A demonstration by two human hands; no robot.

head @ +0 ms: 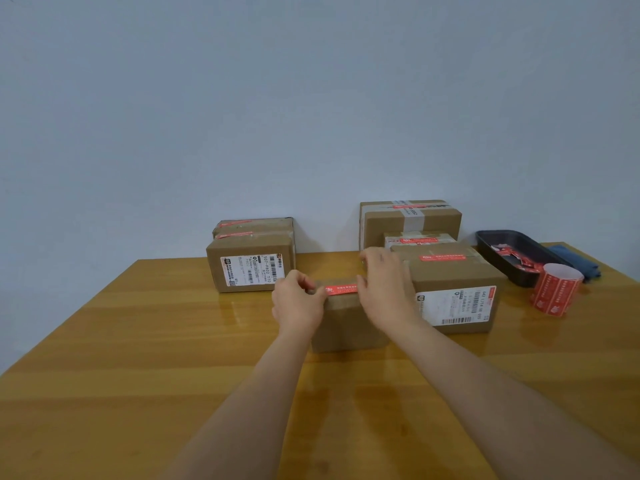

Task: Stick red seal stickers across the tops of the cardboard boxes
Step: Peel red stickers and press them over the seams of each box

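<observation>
Head view, and we're right over the red seal sticker (pixel 343 289) — it lies across the top of the small cardboard box (pixel 348 327) at the middle of the tabletop (pixel 138 341). Left hand (pixel 298 303) sits at the sticker's left end, fingers curled and pinching down on it. Right hand (pixel 386 285) covers the right end, fingers bent together over the box's top edge; whether they pinch the sticker or just press it, I cannot tell. Both forearms reach in bare from below.

Just right, touching the box — a bigger sealed box (pixel 453 289) with a shipping label, more boxes stacked behind. Another labelled box (pixel 251 268) stands back left. Far right: a sticker roll (pixel 556 289), a black tray (pixel 516 254) with red scraps, a blue cloth (pixel 576 261). Glossy yellow wood, plain pale wall (pixel 311 98) behind.
</observation>
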